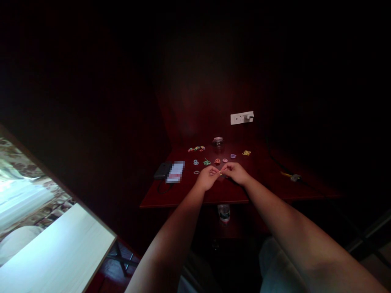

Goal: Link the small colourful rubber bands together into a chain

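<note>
Over the dark red table (pixel 183 195), my left hand (pixel 209 177) and my right hand (pixel 236 172) meet with fingertips pinched. Between them is a small yellowish hair tie (pixel 220 173), mostly covered by the fingers. Just beyond the hands lie small colour groups of hair ties: blue (pixel 196 162), green (pixel 207 162), orange (pixel 217 161), pink (pixel 225 160) and purple (pixel 233 156). A yellow group (pixel 246 153) sits farther right. One pale hair tie (pixel 196 172) is left of my left hand, and a mixed-colour pile (pixel 197 149) lies at the back left.
A clear jar (pixel 218 143) stands near the back wall. On the left are a black case (pixel 162 171) and a phone (pixel 175 171). A cable with a yellow end (pixel 293 177) lies at right. Below the tabletop is a bottle (pixel 224 213); a wall socket (pixel 242 118) is behind.
</note>
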Demonstrator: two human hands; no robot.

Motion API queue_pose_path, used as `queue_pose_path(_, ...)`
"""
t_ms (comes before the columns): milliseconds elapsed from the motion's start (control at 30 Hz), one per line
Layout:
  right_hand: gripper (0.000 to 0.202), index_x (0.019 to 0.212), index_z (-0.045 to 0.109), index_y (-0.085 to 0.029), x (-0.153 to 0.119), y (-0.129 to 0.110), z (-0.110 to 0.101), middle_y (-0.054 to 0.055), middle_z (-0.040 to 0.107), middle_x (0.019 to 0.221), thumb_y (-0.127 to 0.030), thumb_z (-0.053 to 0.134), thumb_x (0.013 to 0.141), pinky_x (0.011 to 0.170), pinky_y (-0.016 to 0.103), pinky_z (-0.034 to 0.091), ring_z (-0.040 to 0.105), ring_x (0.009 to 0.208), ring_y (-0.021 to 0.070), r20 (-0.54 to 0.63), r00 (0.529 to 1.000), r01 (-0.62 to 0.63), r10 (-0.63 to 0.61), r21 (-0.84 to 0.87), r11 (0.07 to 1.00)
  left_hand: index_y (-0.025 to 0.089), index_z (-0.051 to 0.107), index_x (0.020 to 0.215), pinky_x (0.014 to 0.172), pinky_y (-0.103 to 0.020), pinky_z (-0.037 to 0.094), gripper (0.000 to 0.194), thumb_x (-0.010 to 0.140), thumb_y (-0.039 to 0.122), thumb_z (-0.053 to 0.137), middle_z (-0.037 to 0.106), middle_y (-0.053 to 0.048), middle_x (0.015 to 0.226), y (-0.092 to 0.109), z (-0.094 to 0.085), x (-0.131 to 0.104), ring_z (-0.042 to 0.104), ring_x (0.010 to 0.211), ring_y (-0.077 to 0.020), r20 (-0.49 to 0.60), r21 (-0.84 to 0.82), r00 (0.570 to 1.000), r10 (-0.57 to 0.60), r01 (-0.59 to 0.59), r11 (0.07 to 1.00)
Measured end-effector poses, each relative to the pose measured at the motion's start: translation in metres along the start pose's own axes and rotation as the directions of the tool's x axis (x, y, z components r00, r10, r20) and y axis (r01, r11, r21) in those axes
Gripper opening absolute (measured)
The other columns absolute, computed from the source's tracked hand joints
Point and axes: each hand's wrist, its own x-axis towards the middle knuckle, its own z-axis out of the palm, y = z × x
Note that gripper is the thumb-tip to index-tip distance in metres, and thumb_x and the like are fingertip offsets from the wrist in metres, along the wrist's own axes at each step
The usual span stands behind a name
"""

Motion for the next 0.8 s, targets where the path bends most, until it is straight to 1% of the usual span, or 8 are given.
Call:
queue_pose_path(267,0.024,0.066,0.058,-0.013,-0.0006,-0.0035,0.0003,-0.002,0.052,0.048,-0.036,0.063,0.062,0.045,0.021,0.033,0.044,0.045,0.0083,-0.031,0.999,-0.011,0.011,0.008,1.000,0.012,0.056,0.075,0.055,-0.019,0.039,0.012,0.071,0.023,0.058,0.056,-0.001,0.064,-0.0001,0.0000,0.0000,0.049,0.057,-0.0078,-0.004,0.046,1.000,0.007,-0.007,0.999)
queue_pose_path(500,0.020,0.065,0.056,-0.015,-0.0005,-0.0031,0.0005,-0.002,0.052,0.050,-0.034,0.062,0.062,0.044,0.021,0.033,0.044,0.044,0.0085,-0.097,0.995,-0.027,0.031,0.041,0.999,0.013,0.054,0.073,0.051,-0.017,0.036,0.009,0.071,0.021,0.057,0.053,0.002,0.060,0.0047,-0.0008,-0.0020,0.046,0.054,-0.0062,0.011,0.022,1.000,0.015,-0.015,1.000)
queue_pose_path(567,0.021,0.065,0.056,-0.015,-0.0011,-0.0037,0.0007,-0.002,0.052,0.050,-0.035,0.061,0.063,0.043,0.021,0.032,0.044,0.044,0.0085,-0.084,0.996,-0.030,0.032,0.032,0.999,0.013,0.054,0.073,0.051,-0.017,0.036,0.009,0.071,0.020,0.057,0.053,0.001,0.060,0.0044,-0.0009,-0.0023,0.046,0.054,-0.0062,0.008,0.023,1.000,0.015,-0.015,1.000)
queue_pose_path(700,0.022,0.065,0.057,-0.014,-0.0014,-0.0042,0.0009,-0.003,0.051,0.048,-0.035,0.061,0.063,0.044,0.020,0.032,0.043,0.044,0.0080,-0.004,1.000,-0.023,0.023,-0.001,1.000,0.012,0.054,0.073,0.054,-0.018,0.038,0.009,0.072,0.021,0.056,0.055,0.000,0.064,0.0034,-0.0006,-0.0023,0.048,0.056,-0.0068,0.001,0.034,0.999,0.033,-0.033,0.999)
queue_pose_path(800,0.021,0.066,0.056,-0.014,-0.0007,-0.0040,0.0008,-0.003,0.050,0.048,-0.034,0.060,0.064,0.044,0.020,0.032,0.043,0.044,0.0080,-0.033,0.999,-0.016,0.016,0.007,1.000,0.012,0.054,0.073,0.056,-0.019,0.039,0.011,0.072,0.023,0.056,0.056,0.000,0.065,0.0029,-0.0004,-0.0018,0.048,0.057,-0.0071,-0.001,0.034,0.999,0.034,-0.033,0.999)
